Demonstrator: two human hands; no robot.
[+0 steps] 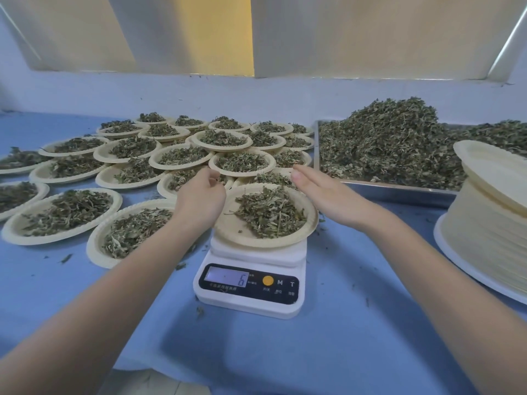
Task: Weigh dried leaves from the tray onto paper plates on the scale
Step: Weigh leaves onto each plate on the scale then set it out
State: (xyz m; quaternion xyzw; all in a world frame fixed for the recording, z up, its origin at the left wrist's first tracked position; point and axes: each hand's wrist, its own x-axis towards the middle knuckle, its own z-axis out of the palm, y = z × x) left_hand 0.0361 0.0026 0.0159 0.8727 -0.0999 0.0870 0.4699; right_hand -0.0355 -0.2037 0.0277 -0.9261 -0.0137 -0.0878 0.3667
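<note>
Both forearms flank the scale (251,283); crumbly green leaves (268,212) heap its plate (228,229), left fingers (212,178) curled, right fingers (302,173) straight.

left hand (201,196): fingers curled, forearm extended | right hand (322,192): fingers straight, palm turned inward

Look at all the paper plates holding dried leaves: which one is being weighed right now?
The plate sitting on the white scale, between the two hands. Every other filled plate lies on the blue table, to its left or behind it.
</note>
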